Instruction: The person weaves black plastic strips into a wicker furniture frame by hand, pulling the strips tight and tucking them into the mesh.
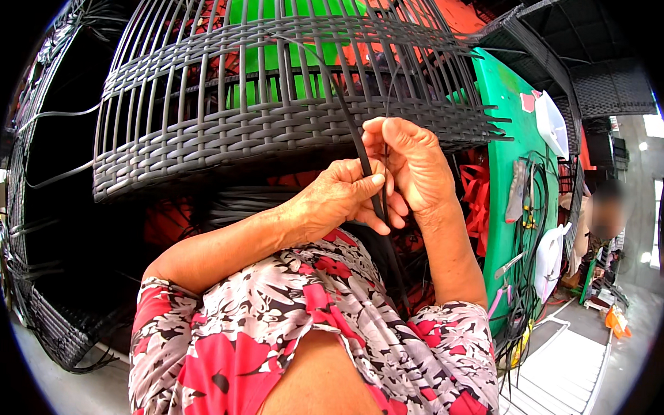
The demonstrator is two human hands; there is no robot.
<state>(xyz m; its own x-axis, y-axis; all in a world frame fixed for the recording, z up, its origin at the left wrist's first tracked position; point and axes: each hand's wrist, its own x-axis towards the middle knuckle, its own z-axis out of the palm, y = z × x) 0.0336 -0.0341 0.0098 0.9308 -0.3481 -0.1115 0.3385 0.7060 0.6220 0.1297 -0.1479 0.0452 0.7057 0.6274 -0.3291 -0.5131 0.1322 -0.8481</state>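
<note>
In front of me stands a curved black wicker panel (pixel 224 141), with bands of flat strips woven across upright stakes. A loose black strip (pixel 344 109) hangs from its upper band down to my hands. My left hand (pixel 336 193) is closed, pinching that strip between thumb and fingers just below the panel's lower edge. Beside it, my right hand (pixel 420 167) is raised with its fingers curled around a thinner dark strand (pixel 386 145). Where this strand ends is hidden among my fingers.
On the right, a green board (pixel 505 184) holds a white container (pixel 551 126), hanging black cords and scissors (pixel 508 265). Another black wicker frame (pixel 33 270) stands at left. A bundle of black strips (pixel 248 204) lies beneath the panel. A person (pixel 602 217) is in the right background.
</note>
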